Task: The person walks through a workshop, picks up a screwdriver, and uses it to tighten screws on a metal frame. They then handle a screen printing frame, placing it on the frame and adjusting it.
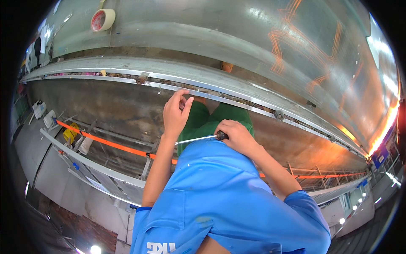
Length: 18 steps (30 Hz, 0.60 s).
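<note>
In my right hand [237, 134], held close to the blue shirt at my waist, is a screwdriver [198, 139]. Its dark handle pokes out of the curled fingers, and the thin metal shaft points left toward my left forearm. My left hand [175, 114] is raised at the near metal rail [203, 95] of the bench. Its index finger reaches the rail's edge while the thumb stands apart; no object shows between them. The other fingers are partly curled and half hidden.
Beyond the rails lies a broad metal worktop [182, 34] with a roll of masking tape [103, 20] at far left. Small brackets [141, 78] sit along the rail, whose narrow groove holds loose bits. Behind me runs an orange strip [114, 144] along a metal frame.
</note>
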Each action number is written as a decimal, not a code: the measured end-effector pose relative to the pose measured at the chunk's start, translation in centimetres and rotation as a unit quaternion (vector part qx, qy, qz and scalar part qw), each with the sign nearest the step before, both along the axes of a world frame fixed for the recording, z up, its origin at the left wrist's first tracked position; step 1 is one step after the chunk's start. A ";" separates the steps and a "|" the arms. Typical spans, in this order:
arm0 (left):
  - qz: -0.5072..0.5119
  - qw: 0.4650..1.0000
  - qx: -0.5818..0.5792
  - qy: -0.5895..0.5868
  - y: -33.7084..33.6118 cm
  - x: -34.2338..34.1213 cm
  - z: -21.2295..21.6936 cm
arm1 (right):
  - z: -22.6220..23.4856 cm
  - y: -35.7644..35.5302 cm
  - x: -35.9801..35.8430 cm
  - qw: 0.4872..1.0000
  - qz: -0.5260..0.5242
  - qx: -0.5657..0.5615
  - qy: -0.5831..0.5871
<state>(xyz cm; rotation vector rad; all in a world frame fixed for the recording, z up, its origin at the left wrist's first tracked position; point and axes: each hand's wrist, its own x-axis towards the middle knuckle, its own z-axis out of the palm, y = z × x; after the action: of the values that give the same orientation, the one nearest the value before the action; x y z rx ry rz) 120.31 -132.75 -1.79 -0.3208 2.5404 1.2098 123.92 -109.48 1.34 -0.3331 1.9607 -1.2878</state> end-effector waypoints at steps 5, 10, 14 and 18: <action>-0.038 0.998 -0.053 -0.022 1.1 -0.8 -0.2 | -0.6 -0.1 0.6 1.000 -0.013 0.006 -0.003; -0.020 0.997 -0.061 -0.031 2.2 -1.6 0.3 | -1.1 0.6 1.2 1.000 -0.014 0.004 -0.013; -0.018 0.996 -0.078 -0.025 2.0 -2.4 0.0 | -1.4 1.1 1.7 1.000 -0.012 0.001 -0.022; -0.041 0.993 -0.089 -0.061 2.2 -3.3 0.2 | -1.8 1.5 2.1 1.000 -0.018 -0.001 -0.012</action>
<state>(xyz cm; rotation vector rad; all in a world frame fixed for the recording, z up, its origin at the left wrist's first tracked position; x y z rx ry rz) 116.99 -130.56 -1.58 -0.3172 2.5326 0.9066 125.97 -107.99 -0.46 -0.2826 1.9538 -1.3115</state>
